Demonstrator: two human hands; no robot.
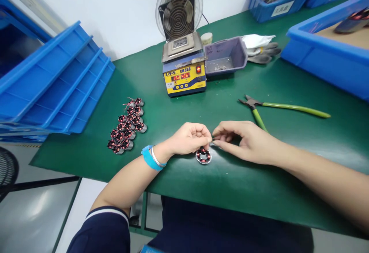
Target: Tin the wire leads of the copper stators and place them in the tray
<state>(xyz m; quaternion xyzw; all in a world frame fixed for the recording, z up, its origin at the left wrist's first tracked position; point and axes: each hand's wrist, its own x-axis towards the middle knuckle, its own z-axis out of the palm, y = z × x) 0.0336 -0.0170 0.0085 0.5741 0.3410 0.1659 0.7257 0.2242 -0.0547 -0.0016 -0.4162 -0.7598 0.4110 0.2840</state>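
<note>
A small motor stator with copper windings and a silver rim hangs or rests just below the fingers of my left hand. That hand is closed, thumb against curled fingers, at the stator's upper edge, which it partly hides. Thumb and forefinger of my right hand pinch a thin dark wire end beside the left fingertips. The two hands almost touch. Right of them lie cutting pliers with green handles, jaws spread. Several similar wound stators stand in a cluster to the left.
A yellow-and-blue solder pot with a fan behind it stands at the back, beside a purple tray and gloves. Blue crates tilt at left. A large blue bin and a tool bin are at right.
</note>
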